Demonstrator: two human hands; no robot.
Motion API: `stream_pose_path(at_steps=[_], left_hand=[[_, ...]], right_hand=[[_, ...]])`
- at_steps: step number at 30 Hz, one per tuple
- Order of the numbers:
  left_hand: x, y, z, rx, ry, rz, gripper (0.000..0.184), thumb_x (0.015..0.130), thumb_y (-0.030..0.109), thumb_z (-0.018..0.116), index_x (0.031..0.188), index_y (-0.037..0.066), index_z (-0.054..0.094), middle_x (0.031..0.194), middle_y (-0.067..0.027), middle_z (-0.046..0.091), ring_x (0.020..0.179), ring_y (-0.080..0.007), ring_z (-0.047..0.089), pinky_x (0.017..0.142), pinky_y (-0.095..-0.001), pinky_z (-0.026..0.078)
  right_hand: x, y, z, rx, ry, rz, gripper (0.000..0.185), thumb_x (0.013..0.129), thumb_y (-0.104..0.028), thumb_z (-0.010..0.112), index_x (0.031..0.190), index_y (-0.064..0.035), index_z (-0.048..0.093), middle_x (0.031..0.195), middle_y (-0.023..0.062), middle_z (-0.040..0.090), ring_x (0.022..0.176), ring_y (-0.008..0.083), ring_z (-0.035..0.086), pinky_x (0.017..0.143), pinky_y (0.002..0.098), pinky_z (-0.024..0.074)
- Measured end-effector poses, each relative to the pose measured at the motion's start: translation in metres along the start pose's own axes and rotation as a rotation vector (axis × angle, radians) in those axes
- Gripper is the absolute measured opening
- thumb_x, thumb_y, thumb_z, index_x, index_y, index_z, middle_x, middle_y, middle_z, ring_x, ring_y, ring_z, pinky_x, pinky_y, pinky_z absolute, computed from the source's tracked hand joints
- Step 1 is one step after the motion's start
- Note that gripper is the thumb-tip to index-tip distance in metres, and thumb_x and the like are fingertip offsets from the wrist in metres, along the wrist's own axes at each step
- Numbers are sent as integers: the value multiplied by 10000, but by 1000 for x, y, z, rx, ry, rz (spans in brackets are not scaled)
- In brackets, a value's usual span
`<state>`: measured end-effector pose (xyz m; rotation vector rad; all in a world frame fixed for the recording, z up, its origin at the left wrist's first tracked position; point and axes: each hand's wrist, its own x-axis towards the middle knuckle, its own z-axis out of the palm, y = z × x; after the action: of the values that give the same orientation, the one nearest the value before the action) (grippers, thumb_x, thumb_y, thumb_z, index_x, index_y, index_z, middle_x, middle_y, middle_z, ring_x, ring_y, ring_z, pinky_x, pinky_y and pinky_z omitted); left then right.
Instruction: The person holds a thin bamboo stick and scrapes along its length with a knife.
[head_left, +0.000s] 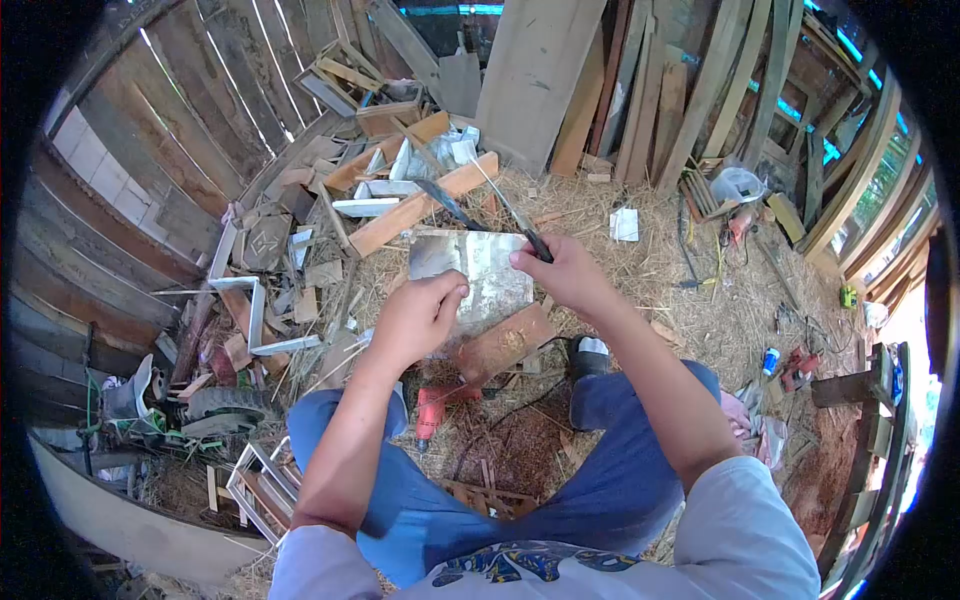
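My left hand (418,318) is closed on the near left part of a thin, shiny metal sheet (485,265), thumb on top. My right hand (572,275) is wrapped around the black handle of a tool with a long, narrow blade (505,195), which looks like a knife. Its blade points up and away, over the sheet's far right corner, and the right thumb lies near the sheet's edge. Just beyond the sheet, a dark flat blade (448,205) leans against an orange-brown board (425,205). Below the sheet stands a wooden block (508,343).
A red power drill (430,412) lies on the straw-covered floor between my legs, its dark cord nearby. Scrap wood and a white frame (255,320) are piled at the left. Tall planks (540,80) lean on the back wall. A blue can (770,360) sits at the right.
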<state>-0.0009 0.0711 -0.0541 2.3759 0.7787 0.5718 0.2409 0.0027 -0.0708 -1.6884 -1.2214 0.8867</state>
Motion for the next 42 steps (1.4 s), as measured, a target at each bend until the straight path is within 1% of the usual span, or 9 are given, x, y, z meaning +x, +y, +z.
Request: stream_pose_path(at_steps=[3,7,9,10,12,15,19,28,42], left_hand=[[7,3,3,127,323,221,78,923,113,627,954,42,622,862,-155,668,828,-380,632,735,-473,483],[12,21,-5,235,605,289,77,910,42,613,971,-3,623,868,-158,647,883,-374,620,804,-448,478],[7,12,4,171,719,194,80,946,77,623,975,2,619,836,-84,629,783,-263,610,744,-371,477],[4,7,11,170,723,195,80,946,77,623,975,2,619,836,-84,629,783,-263,610,744,-371,477],[-2,-1,26,-313,532,-233,93,945,90,647,993,11,634,804,-60,620,707,-180,584,661,-290,447],[0,-7,38,-641,377,-316,174,1029,203,603,991,36,628,914,8,636,765,-63,556,690,-236,438],[4,10,32,-985,474,-294,273,1079,292,512,1081,34,600,948,-40,663,788,-98,585,716,-259,465],[2,-5,13,-990,455,-177,271,1094,283,474,1083,39,592,906,-34,628,781,-106,571,742,-270,469],[-2,19,14,-1048,386,-89,113,1042,120,568,1074,12,560,951,-50,655,885,-107,599,827,-277,485]], right_hand=[[-3,1,7,111,86,3,315,913,-307,738,898,3,681,703,-17,574,648,88,483,591,312,413],[-6,-7,14,236,236,106,263,923,-265,747,859,-22,668,685,-53,523,615,65,421,547,286,357],[-9,-12,16,348,226,124,252,924,-263,750,854,-37,663,679,-62,502,611,57,401,540,280,339],[-10,-13,17,461,215,146,242,926,-261,752,849,-52,657,673,-70,481,608,48,382,533,274,321],[-12,-14,20,526,210,162,239,926,-265,755,857,-61,651,665,-75,472,587,42,372,516,268,305],[-19,-21,29,644,181,194,239,925,-270,759,870,-71,637,649,-82,460,541,35,363,480,259,279],[-28,-32,39,712,79,260,199,959,-228,722,931,-65,612,593,-93,398,456,42,325,455,256,249],[-46,-38,49,707,-137,166,204,935,-225,751,911,-73,616,653,-99,477,501,17,384,448,237,260],[-48,-41,58,666,16,130,161,957,-197,722,916,-76,625,659,-91,491,510,15,392,464,233,269]])
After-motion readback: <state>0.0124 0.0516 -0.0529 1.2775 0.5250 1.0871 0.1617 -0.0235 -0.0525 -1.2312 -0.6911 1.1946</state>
